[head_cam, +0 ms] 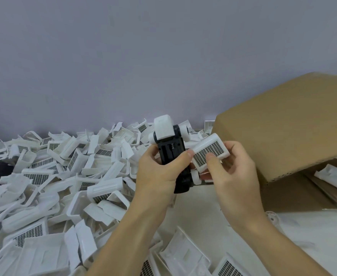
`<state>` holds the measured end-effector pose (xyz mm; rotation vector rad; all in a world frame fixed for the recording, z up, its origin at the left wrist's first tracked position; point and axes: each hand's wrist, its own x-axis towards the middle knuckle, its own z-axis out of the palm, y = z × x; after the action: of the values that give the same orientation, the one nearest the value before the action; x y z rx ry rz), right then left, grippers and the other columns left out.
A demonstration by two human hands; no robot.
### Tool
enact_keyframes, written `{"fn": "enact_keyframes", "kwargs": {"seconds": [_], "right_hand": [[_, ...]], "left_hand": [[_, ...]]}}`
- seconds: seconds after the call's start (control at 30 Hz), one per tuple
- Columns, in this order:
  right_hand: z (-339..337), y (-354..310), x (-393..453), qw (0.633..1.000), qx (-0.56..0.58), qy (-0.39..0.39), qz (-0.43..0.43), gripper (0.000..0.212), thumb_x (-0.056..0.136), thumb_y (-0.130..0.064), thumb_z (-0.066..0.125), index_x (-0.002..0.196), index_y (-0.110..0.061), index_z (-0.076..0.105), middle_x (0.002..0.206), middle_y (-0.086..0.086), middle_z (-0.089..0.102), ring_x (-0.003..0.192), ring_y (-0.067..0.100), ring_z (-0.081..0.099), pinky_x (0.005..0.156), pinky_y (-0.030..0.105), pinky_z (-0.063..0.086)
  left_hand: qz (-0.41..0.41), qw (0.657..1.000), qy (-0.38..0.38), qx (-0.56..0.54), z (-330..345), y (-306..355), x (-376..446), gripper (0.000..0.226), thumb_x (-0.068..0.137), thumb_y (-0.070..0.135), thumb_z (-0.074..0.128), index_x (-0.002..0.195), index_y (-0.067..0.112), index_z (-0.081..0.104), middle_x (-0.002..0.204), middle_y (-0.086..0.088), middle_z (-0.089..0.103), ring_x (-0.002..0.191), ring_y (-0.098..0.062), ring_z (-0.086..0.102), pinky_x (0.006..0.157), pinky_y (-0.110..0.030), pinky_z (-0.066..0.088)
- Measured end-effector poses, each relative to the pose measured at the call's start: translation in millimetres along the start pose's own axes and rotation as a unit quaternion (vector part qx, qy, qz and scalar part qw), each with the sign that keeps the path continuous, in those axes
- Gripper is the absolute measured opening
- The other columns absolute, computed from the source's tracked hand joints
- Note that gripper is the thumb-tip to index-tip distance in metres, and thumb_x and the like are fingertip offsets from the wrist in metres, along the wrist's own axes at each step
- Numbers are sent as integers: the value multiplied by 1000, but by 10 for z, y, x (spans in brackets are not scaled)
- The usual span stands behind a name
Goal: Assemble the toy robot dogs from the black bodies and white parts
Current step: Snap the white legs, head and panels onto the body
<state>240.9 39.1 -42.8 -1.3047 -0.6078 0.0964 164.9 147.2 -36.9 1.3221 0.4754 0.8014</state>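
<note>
You are gripping the black body (pixel 170 156) in your left hand (pixel 155 174) at centre frame and pinching a white grille panel (pixel 210 152) in your right hand (pixel 233 172) just at its 3 o'clock, while the white parts pile (pixel 54 176) is lying at 9 o'clock and a box (pixel 287 120) is tilting at 2 o'clock.

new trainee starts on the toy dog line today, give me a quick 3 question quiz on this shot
1. True or false: the left hand grips the black body.
2. What does the right hand pinch?
A. a screwdriver
B. a white grille panel
C. a strip of tape
3. On which side of the picture is the cardboard box, and where is the pile of loose white parts?

Key
1. True. A white part is already fitted at the body's far end.
2. B. It is held beside the body's right side.
3. Box on the right, pile on the left.
</note>
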Motion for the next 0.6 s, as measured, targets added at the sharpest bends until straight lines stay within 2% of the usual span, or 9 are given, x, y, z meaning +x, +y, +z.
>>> {"fn": "enact_keyframes", "kwargs": {"seconds": [0.13,0.2,0.3,0.4,0.5,0.6], "right_hand": [[-45,-15,36,999,24,-33,7,34,95,0,63,120,-23,63,93,-5,75,79,10,74,58,20,56],[-66,-27,56,999,34,-41,0,29,96,-4,63,118,-22,67,92,-5,75,79,10,74,58,18,54],[-57,-31,65,999,34,-12,-29,18,94,-14,68,106,-28,68,88,-8,74,77,12,73,58,18,55],[-32,-37,55,998,27,4,-59,22,92,-12,71,99,-33,68,87,-11,75,74,8,73,58,16,55],[-35,-27,57,997,33,21,-66,23,90,-10,73,101,-31,70,82,-12,76,67,4,71,54,13,53],[-44,-18,64,997,41,30,-63,24,90,-14,73,108,-29,70,84,-10,77,73,11,74,59,16,55]], "left_hand": [[2,1000,-6,0,-7,12,-2,37,66,30,83,99,17,69,81,-2,78,71,-21,77,54,-30,58],[3,1000,-23,11,-3,13,-11,36,68,29,82,99,17,68,79,-3,77,71,-21,76,53,-31,57],[9,999,-40,31,5,-6,-17,29,70,29,83,93,22,67,76,-6,76,70,-25,75,53,-36,58],[12,999,-37,35,11,-19,-10,22,70,30,84,85,30,68,76,-5,76,73,-26,76,54,-38,59],[11,999,-33,28,11,-14,-9,29,69,31,84,92,25,68,77,-4,76,75,-25,77,54,-37,58],[7,999,-38,28,15,-7,-14,36,70,32,84,99,20,67,77,-4,76,76,-26,77,54,-37,58]]}}
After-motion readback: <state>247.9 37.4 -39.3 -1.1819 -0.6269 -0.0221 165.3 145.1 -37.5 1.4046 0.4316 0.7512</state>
